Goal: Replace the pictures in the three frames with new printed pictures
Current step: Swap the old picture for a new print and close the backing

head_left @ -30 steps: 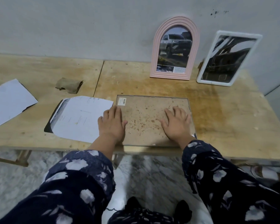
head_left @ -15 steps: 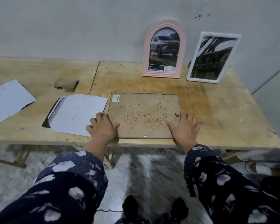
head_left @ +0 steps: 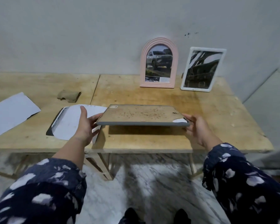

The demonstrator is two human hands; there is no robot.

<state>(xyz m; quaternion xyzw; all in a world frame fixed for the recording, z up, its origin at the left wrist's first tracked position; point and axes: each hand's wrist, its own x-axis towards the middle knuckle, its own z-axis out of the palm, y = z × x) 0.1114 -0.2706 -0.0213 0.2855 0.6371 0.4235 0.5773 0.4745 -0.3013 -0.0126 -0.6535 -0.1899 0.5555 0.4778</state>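
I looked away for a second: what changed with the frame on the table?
The grey frame, lying back-up before, is now lifted off the table, left hand and right hand holding its ends. The pink frame, white frame and papers stayed put.

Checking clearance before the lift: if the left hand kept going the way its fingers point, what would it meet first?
Probably the grey frame itself: the left hand already grips its left edge.

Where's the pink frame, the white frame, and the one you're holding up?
Pink frame [head_left: 143,65]: head view, on its left arched rim.
White frame [head_left: 185,73]: head view, on its left border.
Held frame [head_left: 141,114]: head view, on its speckled brown backing.
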